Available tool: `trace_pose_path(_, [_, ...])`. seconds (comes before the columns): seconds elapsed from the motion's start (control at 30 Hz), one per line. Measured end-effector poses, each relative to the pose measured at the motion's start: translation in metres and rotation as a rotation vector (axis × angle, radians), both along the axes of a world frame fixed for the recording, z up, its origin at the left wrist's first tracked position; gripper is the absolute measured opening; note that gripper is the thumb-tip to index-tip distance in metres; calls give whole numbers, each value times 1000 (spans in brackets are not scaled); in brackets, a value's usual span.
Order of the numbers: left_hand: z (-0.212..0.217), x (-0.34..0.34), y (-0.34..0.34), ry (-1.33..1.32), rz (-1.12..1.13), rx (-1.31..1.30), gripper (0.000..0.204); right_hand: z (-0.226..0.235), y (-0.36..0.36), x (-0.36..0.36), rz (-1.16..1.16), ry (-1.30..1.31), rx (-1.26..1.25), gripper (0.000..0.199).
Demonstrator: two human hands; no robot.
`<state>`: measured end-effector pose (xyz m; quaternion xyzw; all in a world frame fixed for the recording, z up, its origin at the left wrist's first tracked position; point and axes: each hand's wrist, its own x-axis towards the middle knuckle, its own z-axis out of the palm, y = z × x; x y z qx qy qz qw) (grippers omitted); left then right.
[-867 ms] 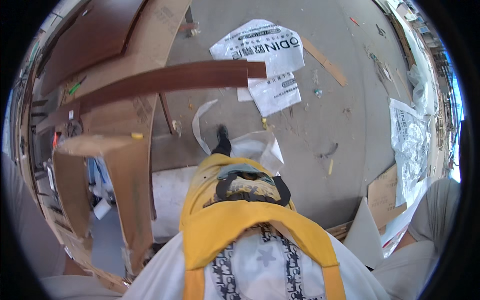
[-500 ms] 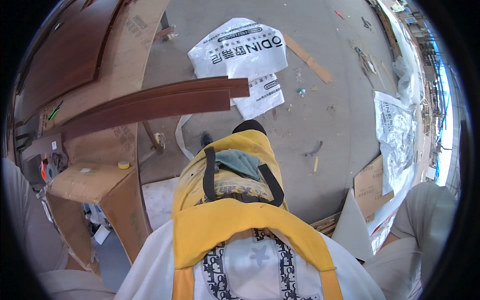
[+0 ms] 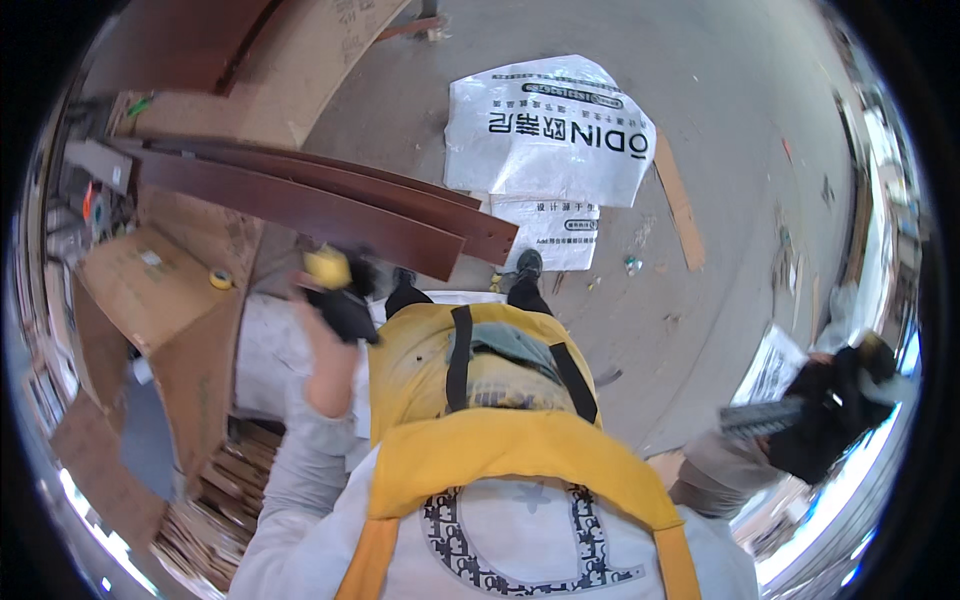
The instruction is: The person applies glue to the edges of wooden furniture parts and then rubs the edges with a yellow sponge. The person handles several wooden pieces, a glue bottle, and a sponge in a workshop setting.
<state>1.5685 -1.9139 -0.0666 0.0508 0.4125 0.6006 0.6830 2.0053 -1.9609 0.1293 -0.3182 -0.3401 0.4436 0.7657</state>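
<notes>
My left hand (image 3: 330,320) is raised over the near side of the long reddish-brown boards (image 3: 350,222). Black material and a yellow patch (image 3: 327,267) cover its front; blur hides the fingers, and I cannot tell whether this is a glove or a held thing. Out at the far right, my right hand holds a dark tool (image 3: 825,415) with a grey ridged bar sticking out to the left. Its exact kind is unclear, and its fingers are mostly lost in the dark shape. The boards lie side by side, their ends pointing right.
A cardboard box (image 3: 150,285) stands at the left with a yellow tape roll (image 3: 220,279) on it. White printed plastic sheeting (image 3: 560,130) and a cardboard strip (image 3: 678,200) lie on the floor ahead. Dark red panels (image 3: 170,45) rest on cardboard at the upper left.
Both hands have come into view, the left near the boards and the right with a dark tool. The view has shifted, so the boards and plastic sheeting appear lower.
</notes>
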Motion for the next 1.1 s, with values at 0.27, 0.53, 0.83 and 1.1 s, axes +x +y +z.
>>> trace_pose_path(0.27, [-123, 193, -114, 478, -391, -480, 23, -183, 40, 31, 211, -257, -543, 33])
trace_pose_path(0.53, [-186, 238, -82, 30, 136, -360, 9, -285, 38, -20, 502, -233, -727, 37])
trace_pose_path(0.83, [-160, 177, -153, 173, 196, -697, 32, -328, 49, -40, 607, -365, -901, 18])
trace_pose_path(1.1, [-158, 180, -176, 943, 251, -629, 18, -356, 56, -69, 574, -287, -866, 21])
